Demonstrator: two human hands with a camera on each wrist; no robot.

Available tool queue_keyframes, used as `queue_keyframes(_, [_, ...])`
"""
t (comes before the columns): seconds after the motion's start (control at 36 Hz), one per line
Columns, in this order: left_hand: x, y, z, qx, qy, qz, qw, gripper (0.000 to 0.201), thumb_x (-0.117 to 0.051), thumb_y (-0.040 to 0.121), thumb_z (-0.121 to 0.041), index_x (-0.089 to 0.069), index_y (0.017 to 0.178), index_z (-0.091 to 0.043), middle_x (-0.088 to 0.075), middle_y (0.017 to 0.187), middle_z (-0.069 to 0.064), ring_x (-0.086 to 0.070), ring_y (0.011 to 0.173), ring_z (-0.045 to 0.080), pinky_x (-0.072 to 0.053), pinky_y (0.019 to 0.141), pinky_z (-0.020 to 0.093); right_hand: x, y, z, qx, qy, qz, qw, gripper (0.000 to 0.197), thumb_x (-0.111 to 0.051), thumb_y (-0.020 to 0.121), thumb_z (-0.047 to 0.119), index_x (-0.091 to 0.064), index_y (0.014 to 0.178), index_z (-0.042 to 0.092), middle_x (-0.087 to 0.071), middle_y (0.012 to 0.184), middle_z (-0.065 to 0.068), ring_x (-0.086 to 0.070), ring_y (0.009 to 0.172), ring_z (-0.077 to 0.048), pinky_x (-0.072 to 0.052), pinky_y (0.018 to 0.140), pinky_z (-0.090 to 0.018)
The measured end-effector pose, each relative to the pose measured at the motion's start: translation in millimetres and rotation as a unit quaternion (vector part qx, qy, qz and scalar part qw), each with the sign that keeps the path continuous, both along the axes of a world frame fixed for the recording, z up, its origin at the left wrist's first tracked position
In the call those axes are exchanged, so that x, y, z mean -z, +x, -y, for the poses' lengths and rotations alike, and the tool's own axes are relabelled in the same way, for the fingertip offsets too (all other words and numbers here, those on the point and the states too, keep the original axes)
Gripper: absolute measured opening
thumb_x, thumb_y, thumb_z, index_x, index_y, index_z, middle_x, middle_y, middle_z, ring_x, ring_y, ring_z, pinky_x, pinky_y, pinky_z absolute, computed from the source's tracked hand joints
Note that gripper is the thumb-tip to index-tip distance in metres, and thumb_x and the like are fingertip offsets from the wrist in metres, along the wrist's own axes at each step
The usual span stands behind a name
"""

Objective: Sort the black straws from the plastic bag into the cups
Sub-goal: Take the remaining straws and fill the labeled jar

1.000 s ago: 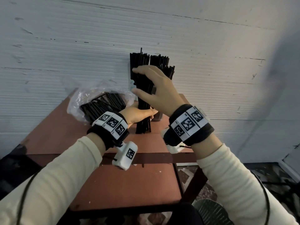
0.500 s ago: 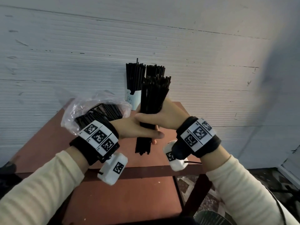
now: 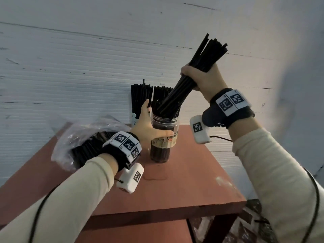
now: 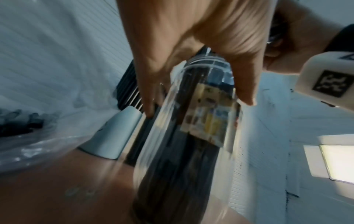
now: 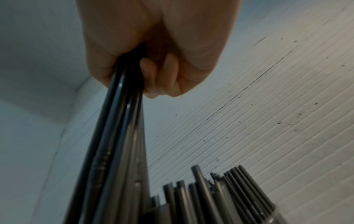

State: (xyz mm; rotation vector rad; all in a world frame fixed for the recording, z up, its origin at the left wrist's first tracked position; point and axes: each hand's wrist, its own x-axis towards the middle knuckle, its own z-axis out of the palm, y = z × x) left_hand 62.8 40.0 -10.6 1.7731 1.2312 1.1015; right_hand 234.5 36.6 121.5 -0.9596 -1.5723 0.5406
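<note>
Half a second ago both hands gripped one upright bundle in front of the cups; now the hands have split. The right hand point(image 3: 201, 79) has lifted up and to the right of the clear cup point(image 3: 164, 135), fingers curled tight round the bundle of black straws point(image 3: 194, 72), which tilts with its lower ends dipping into that cup's mouth. The left hand point(image 3: 149, 127) has dropped onto the cup, thumb across the front, fingers behind, steadying it. My reading: this handful is about to go in.

Left of the clear cup, the plastic bag point(image 3: 78, 137) holds more straws on the table point(image 3: 192, 181); just behind it stands a white cup point(image 3: 134, 120), already full.

The left wrist view alone shows the cup's paper label point(image 4: 210, 115) and packed dark straws inside. The right wrist view alone shows fingertips point(image 5: 153, 72) folded into the palm against the straws.
</note>
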Motion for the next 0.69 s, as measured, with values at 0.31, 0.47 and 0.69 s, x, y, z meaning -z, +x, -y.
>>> queue_keyframes(0.31, [12, -10, -10, 0.030, 0.006, -0.007, 0.999, 0.085, -0.085, 0.069, -0.035, -0.038, 0.140, -0.031, -0.058, 0.119, -0.019, -0.054, 0.109, 0.001, -0.039, 0.095, 0.025, -10, 0, -34, 0.016, -0.032, -0.018, 0.999, 0.020, -0.069, 0.072, 0.019, -0.062, 0.082, 0.004, -0.059, 0.078, -0.012, -0.054, 0.071, -0.024, -0.038, 0.057, -0.031])
queue_keyframes(0.47, [13, -10, -11, 0.036, 0.004, 0.003, 0.999, 0.084, -0.085, 0.071, -0.032, -0.037, 0.141, -0.032, -0.056, 0.115, -0.022, -0.051, 0.102, -0.007, -0.040, 0.094, 0.023, -3, -8, -44, 0.015, -0.032, 0.029, 0.999, 0.023, -0.070, 0.071, 0.024, -0.063, 0.084, 0.005, -0.058, 0.077, -0.012, -0.055, 0.071, -0.024, -0.041, 0.061, -0.036])
queue_keyframes(0.69, [13, -10, -12, 0.044, -0.010, 0.032, 0.998, 0.084, -0.084, 0.072, -0.025, -0.036, 0.141, -0.030, -0.056, 0.108, -0.027, -0.048, 0.094, -0.018, -0.038, 0.073, 0.004, 21, -16, -44, -0.014, -0.064, 0.194, 0.979, 0.028, -0.071, 0.082, 0.022, -0.064, 0.082, -0.005, -0.060, 0.074, -0.008, -0.057, 0.065, -0.013, -0.045, 0.057, -0.021])
